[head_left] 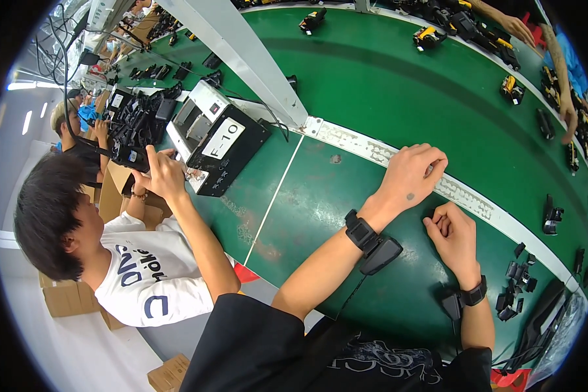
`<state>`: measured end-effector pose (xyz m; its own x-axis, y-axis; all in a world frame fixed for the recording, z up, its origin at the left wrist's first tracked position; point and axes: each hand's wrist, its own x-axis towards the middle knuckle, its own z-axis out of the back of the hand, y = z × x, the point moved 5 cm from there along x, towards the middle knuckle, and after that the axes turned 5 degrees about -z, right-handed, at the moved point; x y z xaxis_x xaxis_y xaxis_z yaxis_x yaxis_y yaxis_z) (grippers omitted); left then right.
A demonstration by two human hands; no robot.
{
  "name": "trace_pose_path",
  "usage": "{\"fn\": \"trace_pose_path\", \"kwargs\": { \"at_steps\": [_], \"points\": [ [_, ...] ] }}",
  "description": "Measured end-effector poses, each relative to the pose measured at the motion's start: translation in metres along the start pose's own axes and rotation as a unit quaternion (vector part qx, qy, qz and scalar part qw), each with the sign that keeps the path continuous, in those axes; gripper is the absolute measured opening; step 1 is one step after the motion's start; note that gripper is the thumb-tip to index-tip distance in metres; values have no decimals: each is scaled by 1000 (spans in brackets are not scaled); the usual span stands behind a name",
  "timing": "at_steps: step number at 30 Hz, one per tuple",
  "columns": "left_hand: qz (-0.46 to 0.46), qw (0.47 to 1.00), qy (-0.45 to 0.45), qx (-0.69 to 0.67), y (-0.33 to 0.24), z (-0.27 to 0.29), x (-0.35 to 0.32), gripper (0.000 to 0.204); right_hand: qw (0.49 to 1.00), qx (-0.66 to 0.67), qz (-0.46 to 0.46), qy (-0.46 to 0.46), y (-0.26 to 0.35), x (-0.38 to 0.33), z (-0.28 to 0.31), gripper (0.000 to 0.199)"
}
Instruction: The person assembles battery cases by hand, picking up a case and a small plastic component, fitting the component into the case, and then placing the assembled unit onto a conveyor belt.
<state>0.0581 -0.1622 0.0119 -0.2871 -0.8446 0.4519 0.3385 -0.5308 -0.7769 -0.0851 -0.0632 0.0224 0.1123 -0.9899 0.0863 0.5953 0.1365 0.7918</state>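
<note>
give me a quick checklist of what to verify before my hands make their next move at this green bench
1. Left hand free: curled, resting on the white perforated rail; nothing visible in it - ok.
2. Right hand free: loosely closed on the green bench top; whether it hides a small part - cannot tell.
3. Small black parts within reach: loose pile to the right - ok.
4. Space between the hands: bare green surface - ok.
5. Neighbour's hand: at the black box machine, apart from mine - ok.
6. Wrist bands and cables: strapped on both wrists - ok.
</note>
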Motion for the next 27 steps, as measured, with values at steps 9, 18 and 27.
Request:
{"fn": "trace_pose_path", "kwargs": {
  "at_steps": [9, 18, 27],
  "points": [
    [-6, 1000, -3, 1, 0, 0, 0, 11, 1000, 0, 4, 0, 0, 0, 0, 24],
    [-4, 1000, 0, -2, -1, 0, 0, 12, 1000, 1, 3, -2, -2, -1, 0, 23],
    [-6, 1000, -1, 2, 0, 0, 0, 12, 1000, 3, 3, -2, -2, -1, 0, 22]
  ]
}}
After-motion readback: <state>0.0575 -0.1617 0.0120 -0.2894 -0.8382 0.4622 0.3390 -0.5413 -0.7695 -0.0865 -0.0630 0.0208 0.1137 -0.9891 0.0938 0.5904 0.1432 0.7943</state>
